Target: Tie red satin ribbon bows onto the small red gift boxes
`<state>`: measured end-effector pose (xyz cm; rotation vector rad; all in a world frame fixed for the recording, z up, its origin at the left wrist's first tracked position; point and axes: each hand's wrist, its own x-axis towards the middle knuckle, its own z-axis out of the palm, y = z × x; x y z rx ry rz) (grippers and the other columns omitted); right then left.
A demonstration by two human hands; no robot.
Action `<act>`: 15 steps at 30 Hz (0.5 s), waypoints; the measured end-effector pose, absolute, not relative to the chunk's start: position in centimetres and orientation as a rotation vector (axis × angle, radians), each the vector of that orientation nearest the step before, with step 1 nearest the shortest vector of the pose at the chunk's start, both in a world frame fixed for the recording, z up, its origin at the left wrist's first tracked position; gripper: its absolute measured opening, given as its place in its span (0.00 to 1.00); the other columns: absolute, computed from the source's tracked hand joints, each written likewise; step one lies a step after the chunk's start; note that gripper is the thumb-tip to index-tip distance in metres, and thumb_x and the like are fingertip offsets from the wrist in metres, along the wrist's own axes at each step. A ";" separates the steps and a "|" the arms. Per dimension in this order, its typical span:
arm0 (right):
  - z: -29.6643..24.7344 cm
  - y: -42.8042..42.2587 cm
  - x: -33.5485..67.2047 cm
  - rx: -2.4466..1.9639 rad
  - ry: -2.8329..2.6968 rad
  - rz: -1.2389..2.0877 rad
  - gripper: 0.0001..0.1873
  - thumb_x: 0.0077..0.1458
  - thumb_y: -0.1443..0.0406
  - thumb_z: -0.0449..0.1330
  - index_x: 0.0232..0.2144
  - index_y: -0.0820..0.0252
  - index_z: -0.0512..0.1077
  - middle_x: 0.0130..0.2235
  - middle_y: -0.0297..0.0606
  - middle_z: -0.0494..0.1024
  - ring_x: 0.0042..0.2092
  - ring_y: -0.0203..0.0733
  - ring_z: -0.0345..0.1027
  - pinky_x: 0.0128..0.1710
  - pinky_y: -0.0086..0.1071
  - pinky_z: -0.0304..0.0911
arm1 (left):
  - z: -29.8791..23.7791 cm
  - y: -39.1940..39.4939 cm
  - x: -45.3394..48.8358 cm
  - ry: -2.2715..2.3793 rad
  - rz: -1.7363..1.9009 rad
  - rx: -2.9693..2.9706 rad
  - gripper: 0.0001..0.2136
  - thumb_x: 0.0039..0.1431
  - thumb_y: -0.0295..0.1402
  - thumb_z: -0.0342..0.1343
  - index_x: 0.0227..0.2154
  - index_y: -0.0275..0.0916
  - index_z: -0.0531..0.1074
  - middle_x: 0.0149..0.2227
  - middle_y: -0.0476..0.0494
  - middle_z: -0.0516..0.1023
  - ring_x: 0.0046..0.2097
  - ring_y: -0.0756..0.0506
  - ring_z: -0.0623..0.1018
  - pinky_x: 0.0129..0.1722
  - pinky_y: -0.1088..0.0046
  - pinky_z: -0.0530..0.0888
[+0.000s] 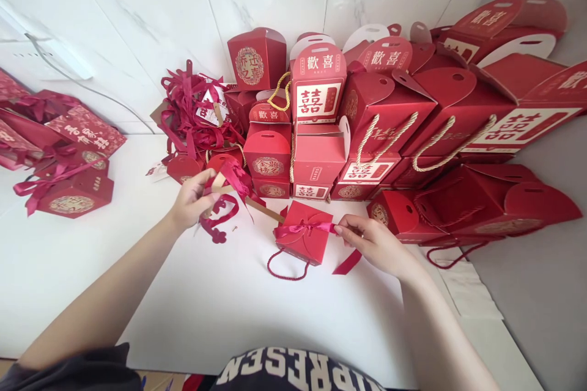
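A small red gift box [300, 250] stands on the white table, its top flaps folded in and a magenta ribbon [306, 230] tied across it. To the right of the box, my right hand [367, 239] pinches that ribbon, and a loose end hangs below the fingers. My left hand [196, 200], up and to the left, is closed on a tan-and-magenta ribbon. A tan strip [266, 211] runs from the box toward it; whether the two join is unclear. A dark red cord handle [288, 275] lies in front of the box.
Stacked red gift boxes [318, 95] line the wall, some with rope handles. Behind my left hand is a heap of magenta ribbons [192, 104] with tags. More boxes [73, 195] stand at the left. Red ribbon cut-offs [220, 232] lie near my left hand.
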<state>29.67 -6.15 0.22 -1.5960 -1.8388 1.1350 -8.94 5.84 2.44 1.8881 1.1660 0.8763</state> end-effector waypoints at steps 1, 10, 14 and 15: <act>0.3 -6.2 29.6 -1.596 -1.840 1.135 0.19 0.65 0.52 0.49 0.27 0.57 0.64 0.25 0.31 0.67 0.28 0.37 0.60 0.30 0.31 0.54 | 3.0 6.0 -9.2 1.156 0.880 1.883 0.11 0.55 0.39 0.56 0.36 0.43 0.60 0.21 0.56 0.64 0.16 0.53 0.61 0.15 0.76 0.60; 0.4 -6.2 29.3 -1.582 -1.840 1.158 0.19 0.64 0.53 0.49 0.26 0.57 0.64 0.24 0.29 0.65 0.26 0.35 0.56 0.28 0.31 0.52 | 4.7 5.4 -7.4 0.996 0.079 2.625 0.10 0.58 0.40 0.55 0.40 0.45 0.74 0.36 0.46 0.75 0.40 0.43 0.73 0.51 0.60 0.67; 0.3 -6.1 29.2 -1.575 -1.838 1.149 0.19 0.64 0.53 0.49 0.26 0.57 0.64 0.24 0.30 0.66 0.26 0.35 0.56 0.28 0.31 0.52 | 4.4 5.4 -7.7 1.078 -0.010 2.538 0.22 0.59 0.48 0.55 0.54 0.45 0.69 0.52 0.41 0.74 0.53 0.39 0.73 0.53 0.63 0.68; 0.2 -6.1 29.2 -1.573 -1.838 1.152 0.19 0.64 0.53 0.49 0.26 0.57 0.65 0.24 0.30 0.66 0.26 0.35 0.56 0.28 0.31 0.52 | 4.4 5.5 -7.9 1.095 -0.001 2.506 0.23 0.59 0.48 0.55 0.55 0.45 0.67 0.54 0.40 0.73 0.54 0.39 0.72 0.54 0.64 0.69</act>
